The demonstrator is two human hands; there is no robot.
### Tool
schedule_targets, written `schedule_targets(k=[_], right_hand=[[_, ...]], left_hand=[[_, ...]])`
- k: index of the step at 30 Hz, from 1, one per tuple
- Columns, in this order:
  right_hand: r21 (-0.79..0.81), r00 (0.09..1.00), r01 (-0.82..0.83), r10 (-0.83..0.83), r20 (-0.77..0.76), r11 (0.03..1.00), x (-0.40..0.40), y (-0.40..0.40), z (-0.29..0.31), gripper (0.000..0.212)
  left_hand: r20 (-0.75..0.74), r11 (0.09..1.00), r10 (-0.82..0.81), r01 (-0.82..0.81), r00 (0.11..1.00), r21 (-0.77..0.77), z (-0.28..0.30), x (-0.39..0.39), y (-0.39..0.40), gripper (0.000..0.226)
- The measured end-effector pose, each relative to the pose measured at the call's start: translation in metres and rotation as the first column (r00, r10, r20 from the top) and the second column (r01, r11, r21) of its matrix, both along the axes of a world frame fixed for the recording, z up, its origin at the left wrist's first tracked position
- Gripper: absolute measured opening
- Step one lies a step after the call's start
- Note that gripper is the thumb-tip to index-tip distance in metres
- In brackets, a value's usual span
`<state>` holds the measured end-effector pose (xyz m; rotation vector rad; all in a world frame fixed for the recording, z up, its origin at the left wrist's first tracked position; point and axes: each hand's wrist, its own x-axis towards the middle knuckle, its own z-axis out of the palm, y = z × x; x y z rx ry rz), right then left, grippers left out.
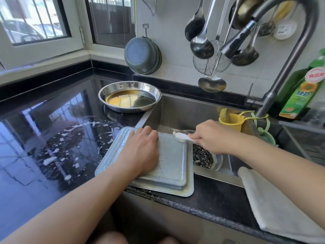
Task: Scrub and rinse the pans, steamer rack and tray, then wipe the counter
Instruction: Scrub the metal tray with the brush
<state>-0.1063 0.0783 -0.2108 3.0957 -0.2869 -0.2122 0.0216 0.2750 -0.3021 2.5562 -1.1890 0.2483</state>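
tray (168,166) part hidden under left hand (140,152); right hand (211,136) brush (182,137) blurred.

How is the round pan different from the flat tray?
The round pan sits right way up on the counter, untouched, with brownish liquid inside. The tray is rectangular, lies upside down across the sink edge, pressed by the left hand and scrubbed with a brush. Both are shiny metal.

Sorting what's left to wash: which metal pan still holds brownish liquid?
The round pan on the counter behind the sink's left corner; the rectangular tray under the left hand holds none.
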Motion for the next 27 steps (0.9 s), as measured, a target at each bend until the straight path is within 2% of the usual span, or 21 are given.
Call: schedule_targets(k=[4,8,10,12,13,15,17,20,23,25,27], right_hand=[[0.036,0.982,-0.174,0.176,-0.066,0.984,-0.034,0.026,-0.007,0.031],[0.033,1.0,0.024,-0.024,0.015,0.999,-0.028,0.0,-0.011,0.031],[0.028,0.999,-0.008,0.007,0.034,1.0,-0.037,0.011,-0.015,0.042],[0.049,0.993,-0.121,0.12,0.019,0.992,-0.052,0.026,-0.017,0.047],[0.056,0.989,-0.149,0.149,0.007,0.987,-0.055,0.026,-0.018,0.044],[0.04,0.994,-0.107,0.107,0.009,0.993,-0.046,0.012,-0.015,0.035],[0.067,0.996,-0.021,0.016,0.083,0.998,-0.035,0.002,-0.023,0.029],[0.093,0.983,-0.014,-0.003,0.183,0.996,-0.045,0.009,-0.043,0.027],[0.263,0.969,0.001,-0.065,0.237,0.965,-0.08,0.033,-0.052,0.032],[0.335,0.969,-0.003,-0.08,0.235,0.942,-0.101,0.05,-0.052,0.021],[0.321,0.965,0.017,-0.099,0.244,0.947,-0.111,0.06,-0.052,0.011]], left_hand=[[0.011,1.0,0.017,-0.017,1.0,0.017,0.0,-0.001,-0.002,0.032],[0.014,0.999,0.04,-0.041,0.999,0.034,0.0,-0.002,-0.001,0.025],[0.012,0.997,0.055,-0.055,0.998,0.049,0.002,-0.003,-0.001,0.024],[0.01,0.997,0.053,-0.054,0.999,0.06,0.003,-0.005,-0.001,0.025],[0.011,0.996,0.052,-0.052,0.999,0.065,0.004,-0.006,-0.001,0.026],[0.01,0.996,0.054,-0.055,0.998,0.073,0.005,-0.007,0.0,0.026],[0.01,0.995,0.055,-0.056,0.998,0.077,0.005,-0.007,0.001,0.027],[0.01,0.996,0.048,-0.049,0.999,0.071,0.005,-0.007,0.002,0.027],[0.018,0.996,0.056,-0.057,0.998,0.062,0.004,-0.006,0.001,0.024],[0.014,0.997,0.061,-0.061,0.998,0.055,0.002,-0.006,0.0,0.022],[0.012,0.997,0.06,-0.061,0.998,0.048,0.002,-0.005,-0.001,0.022]])
